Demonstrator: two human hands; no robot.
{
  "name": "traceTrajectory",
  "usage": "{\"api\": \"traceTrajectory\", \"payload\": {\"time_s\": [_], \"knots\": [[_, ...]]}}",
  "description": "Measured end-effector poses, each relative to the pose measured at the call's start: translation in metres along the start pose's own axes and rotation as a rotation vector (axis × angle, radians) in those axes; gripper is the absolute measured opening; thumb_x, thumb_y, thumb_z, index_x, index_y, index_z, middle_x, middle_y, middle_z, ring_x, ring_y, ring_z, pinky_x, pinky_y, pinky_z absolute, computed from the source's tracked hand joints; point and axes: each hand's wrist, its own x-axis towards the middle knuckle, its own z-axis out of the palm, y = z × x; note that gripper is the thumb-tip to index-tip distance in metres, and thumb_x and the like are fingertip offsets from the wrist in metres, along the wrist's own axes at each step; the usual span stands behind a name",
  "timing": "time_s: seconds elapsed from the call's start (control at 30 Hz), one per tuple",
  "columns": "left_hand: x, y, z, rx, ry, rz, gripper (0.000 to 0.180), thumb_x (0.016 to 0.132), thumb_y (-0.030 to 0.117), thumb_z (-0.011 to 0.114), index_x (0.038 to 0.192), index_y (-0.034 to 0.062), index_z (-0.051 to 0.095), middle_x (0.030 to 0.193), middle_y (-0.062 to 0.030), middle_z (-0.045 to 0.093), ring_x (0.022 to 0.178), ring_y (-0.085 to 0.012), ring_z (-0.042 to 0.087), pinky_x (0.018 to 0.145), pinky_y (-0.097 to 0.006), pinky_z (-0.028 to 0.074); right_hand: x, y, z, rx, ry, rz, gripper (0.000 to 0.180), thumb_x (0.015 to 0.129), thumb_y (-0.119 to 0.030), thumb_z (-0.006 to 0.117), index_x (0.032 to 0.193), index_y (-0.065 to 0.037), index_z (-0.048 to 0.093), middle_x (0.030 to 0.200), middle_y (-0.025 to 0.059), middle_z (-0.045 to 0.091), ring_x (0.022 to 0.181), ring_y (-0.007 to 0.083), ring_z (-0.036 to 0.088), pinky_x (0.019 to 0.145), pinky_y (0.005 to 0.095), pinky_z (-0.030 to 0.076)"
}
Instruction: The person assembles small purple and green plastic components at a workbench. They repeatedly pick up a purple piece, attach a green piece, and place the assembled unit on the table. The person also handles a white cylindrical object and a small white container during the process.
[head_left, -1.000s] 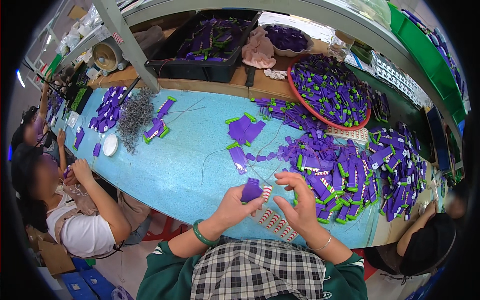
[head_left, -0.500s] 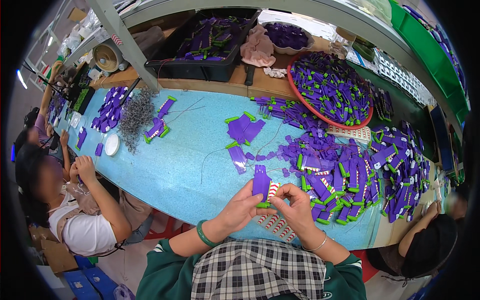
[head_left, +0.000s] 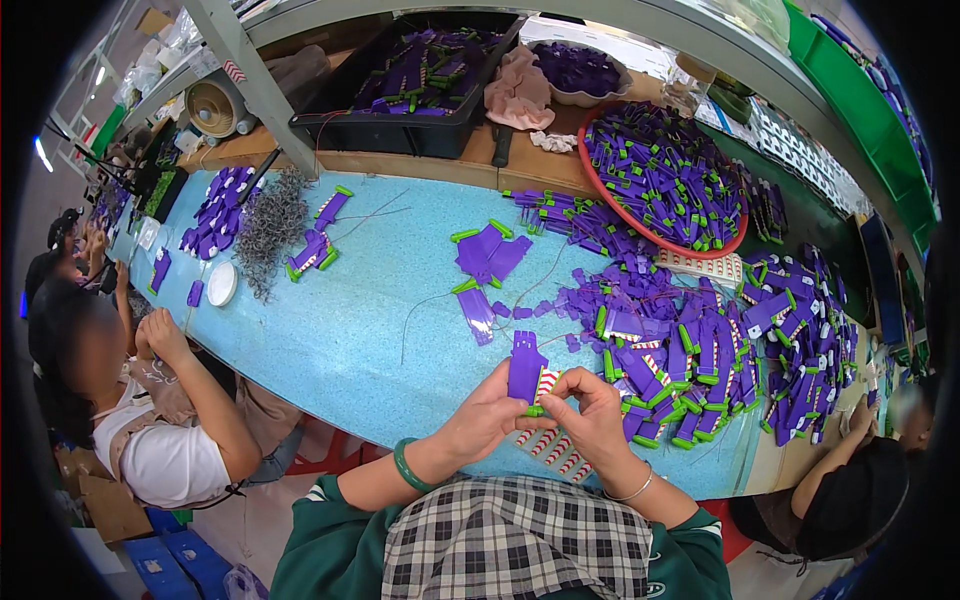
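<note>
Now the right hand point(head_left: 588, 408) meets the left hand point(head_left: 482, 418); one second ago its fingers were spread in the air, apart from the purple piece point(head_left: 525, 368). This piece is over the near side of the blue table point(head_left: 340, 345), clamped by the left thumb and fingers. The right thumb and finger pinch its lower corner, beside the striped strip point(head_left: 547, 381), so the work seems at the pressing or aligning of this strip.

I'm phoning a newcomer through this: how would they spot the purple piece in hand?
Start at the blue tabletop, at its near edge. There the left hand grips a purple piece, with the right hand at its red-and-white strip. Purple parts lie piled nearby; this one is held.
</note>
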Motion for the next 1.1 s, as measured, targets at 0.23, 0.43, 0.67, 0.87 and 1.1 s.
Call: {"api": "traceTrajectory", "payload": {"time_s": [0.23,0.43,0.67,0.87,1.1], "knots": [[0.000,0.002,0.009,0.335,0.029,0.017,0.036,0.091,-0.001,0.047,0.126,0.0013,0.038,0.117,-0.0083,0.051,0.108,-0.0166,0.055,0.088,-0.033,0.054,-0.003,0.004,-0.001,-0.033,0.024,-0.049,0.013,0.077,-0.006,0.072,0.075,-0.002,0.060,0.076,0.0044,0.060,0.068,0.0124,0.054,0.064,0.0269,0.043],[-0.005,-0.008,-0.001,0.411,-0.012,0.091,0.028,0.096,0.009,0.050,0.121,0.0016,0.042,0.116,-0.0080,0.052,0.104,-0.0185,0.058,0.086,-0.036,0.055,-0.001,-0.007,-0.001,-0.337,0.057,-0.330,0.014,0.074,-0.007,0.071,0.073,-0.004,0.058,0.076,0.0091,0.060,0.064,0.0211,0.054,0.062,0.0314,0.042],[-0.003,-0.013,-0.010,0.033,-0.103,-0.060,0.031,0.100,0.030,0.040,0.110,0.0021,0.050,0.090,-0.0107,0.059,0.078,-0.0223,0.061,0.065,-0.036,0.050,-0.003,-0.009,0.003,-0.142,0.016,-0.140,0.039,0.072,-0.018,0.075,0.104,-0.004,0.058,0.095,0.0100,0.060,0.082,0.0217,0.060,0.073,0.0335,0.047],[0.009,-0.030,-0.035,-0.493,-0.206,-0.465,0.027,0.092,0.027,0.049,0.085,0.0025,0.056,0.075,-0.0092,0.057,0.060,-0.0228,0.056,0.054,-0.038,0.051,0.011,0.010,0.006,-0.008,-0.285,0.015,0.035,0.080,-0.025,0.074,0.105,-0.004,0.060,0.090,0.0020,0.064,0.085,0.0078,0.057,0.076,0.0254,0.048],[0.005,-0.008,0.012,0.400,-0.161,0.249,0.021,0.096,0.013,0.043,0.102,-0.0023,0.057,0.083,-0.0077,0.062,0.068,-0.0144,0.060,0.064,-0.027,0.051,0.016,0.010,-0.006,0.503,-0.305,0.118,0.035,0.094,-0.032,0.055,0.115,-0.006,0.060,0.110,0.0009,0.061,0.100,0.0084,0.053,0.088,0.0278,0.042]]}}
